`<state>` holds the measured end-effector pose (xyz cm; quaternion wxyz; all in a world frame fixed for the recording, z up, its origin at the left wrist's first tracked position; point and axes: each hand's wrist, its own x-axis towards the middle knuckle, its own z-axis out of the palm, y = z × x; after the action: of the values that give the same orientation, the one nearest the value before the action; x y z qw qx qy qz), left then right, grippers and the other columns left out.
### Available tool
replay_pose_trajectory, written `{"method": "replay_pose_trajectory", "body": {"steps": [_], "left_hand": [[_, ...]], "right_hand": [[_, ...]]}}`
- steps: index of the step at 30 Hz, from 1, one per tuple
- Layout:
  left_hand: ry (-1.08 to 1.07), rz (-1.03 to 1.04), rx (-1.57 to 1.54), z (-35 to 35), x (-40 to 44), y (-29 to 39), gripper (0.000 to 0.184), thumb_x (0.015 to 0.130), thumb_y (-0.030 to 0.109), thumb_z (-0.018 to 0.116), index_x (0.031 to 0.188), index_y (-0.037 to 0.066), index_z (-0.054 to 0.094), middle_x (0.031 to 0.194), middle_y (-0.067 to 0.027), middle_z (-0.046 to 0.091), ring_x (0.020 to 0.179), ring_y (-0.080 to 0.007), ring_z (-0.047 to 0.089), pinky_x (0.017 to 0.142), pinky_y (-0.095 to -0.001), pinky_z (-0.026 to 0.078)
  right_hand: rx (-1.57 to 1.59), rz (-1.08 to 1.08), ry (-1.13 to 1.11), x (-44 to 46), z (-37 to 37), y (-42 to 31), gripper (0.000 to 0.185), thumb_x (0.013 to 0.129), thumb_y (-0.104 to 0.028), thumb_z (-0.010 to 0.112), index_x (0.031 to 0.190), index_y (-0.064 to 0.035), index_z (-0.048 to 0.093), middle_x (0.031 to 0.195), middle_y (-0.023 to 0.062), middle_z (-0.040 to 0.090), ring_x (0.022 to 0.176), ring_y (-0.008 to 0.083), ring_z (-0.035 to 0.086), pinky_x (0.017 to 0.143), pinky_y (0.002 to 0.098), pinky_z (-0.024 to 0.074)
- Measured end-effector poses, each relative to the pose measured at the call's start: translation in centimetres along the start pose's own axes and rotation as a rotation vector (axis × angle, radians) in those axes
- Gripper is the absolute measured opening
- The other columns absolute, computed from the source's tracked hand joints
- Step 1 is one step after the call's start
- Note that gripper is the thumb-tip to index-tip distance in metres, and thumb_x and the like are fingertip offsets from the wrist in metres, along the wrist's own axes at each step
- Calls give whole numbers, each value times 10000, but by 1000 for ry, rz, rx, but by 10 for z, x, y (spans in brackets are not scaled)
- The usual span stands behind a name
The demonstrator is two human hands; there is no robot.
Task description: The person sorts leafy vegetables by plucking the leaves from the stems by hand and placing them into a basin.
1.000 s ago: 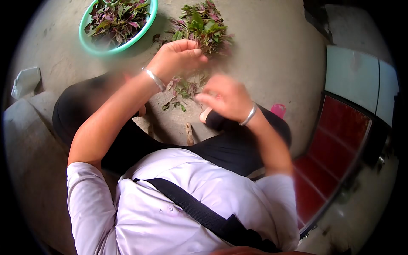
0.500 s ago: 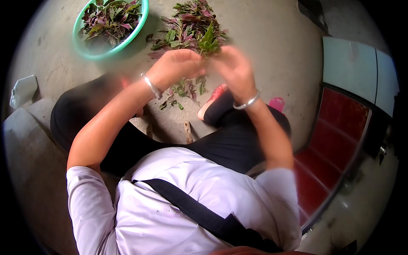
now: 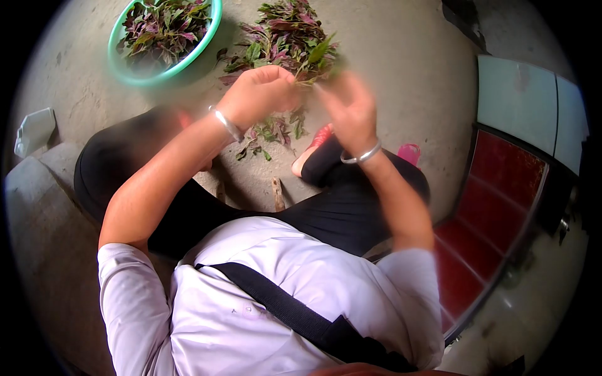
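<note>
My left hand (image 3: 260,94) is closed, its thumb and fingertips pinched at the stem end of a green leafy sprig (image 3: 322,50). My right hand (image 3: 352,116) curls round the sprig's other side, its fingertips smeared by motion. Beyond both hands, a heap of purple-green leafy stalks (image 3: 285,28) lies on the floor, partly behind the sprig. Below the hands, loose leaves and trimmings (image 3: 269,130) are scattered by my foot. A silver bangle circles each wrist.
A turquoise basin (image 3: 218,19) full of purple-green leaves (image 3: 166,28) stands at upper left. My bent legs in black trousers (image 3: 326,216) frame the work. A red-tiled base with pale panels (image 3: 515,94) rises at right. A pale plastic container (image 3: 36,131) sits at far left.
The sprig has tipped to the right, its leaf now slanting up and right. My right hand has shifted slightly, opening a wider gap from the left, which moved little.
</note>
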<state>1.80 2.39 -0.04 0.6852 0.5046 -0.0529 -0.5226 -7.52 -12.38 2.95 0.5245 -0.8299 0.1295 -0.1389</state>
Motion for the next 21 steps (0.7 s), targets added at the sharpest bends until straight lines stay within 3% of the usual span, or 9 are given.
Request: {"method": "replay_pose_trajectory", "body": {"steps": [3,5,9,11,14,17,19,21], "left_hand": [[148,-49,-249,-3,-1,2,122,873,170,500,860,55,539,768,-41,590,621,-84,520,599,-204,444],[175,-66,-240,-17,6,-4,112,870,170,503,864,59,525,777,-50,594,613,-92,525,593,-206,453],[114,24,22,-13,4,-2,134,860,194,533,904,68,525,836,-62,613,674,-90,564,611,-216,470],[-9,16,41,-7,2,-7,139,845,156,562,932,52,531,798,-16,597,685,-76,561,613,-194,461],[-17,-27,21,-3,1,-14,127,822,124,594,899,43,533,726,0,574,641,-67,550,571,-195,459],[135,-15,129,-13,8,-18,104,815,97,593,880,43,532,683,-7,565,591,-72,540,535,-206,457],[266,77,208,-30,16,-13,42,817,65,570,841,44,542,659,-29,565,549,-87,530,504,-209,450],[442,200,17,-41,17,3,13,821,42,545,833,43,547,669,-37,567,538,-101,527,505,-221,463]], "right_hand": [[103,67,72,-2,1,0,91,779,-42,606,826,10,548,771,24,573,707,73,525,643,216,442],[195,79,110,1,0,-4,80,801,-53,589,833,9,551,770,-2,570,704,55,516,636,203,435],[180,223,-123,4,-4,-5,93,811,-57,575,880,5,566,770,-1,584,694,46,523,628,196,435],[201,297,-220,2,1,-7,104,811,-58,580,887,11,566,790,13,598,701,38,532,613,186,437],[151,348,-313,-1,2,-7,139,801,-42,587,925,16,561,785,15,598,655,46,537,592,180,439],[120,428,-309,-2,3,-7,153,799,-45,585,939,15,561,766,4,586,654,42,524,591,179,435],[101,346,-318,-2,1,3,148,799,-50,582,931,13,564,757,-2,577,659,39,515,591,182,433],[95,320,-321,-3,0,11,140,799,-56,580,922,10,569,752,-6,571,668,38,509,592,185,432]]}}
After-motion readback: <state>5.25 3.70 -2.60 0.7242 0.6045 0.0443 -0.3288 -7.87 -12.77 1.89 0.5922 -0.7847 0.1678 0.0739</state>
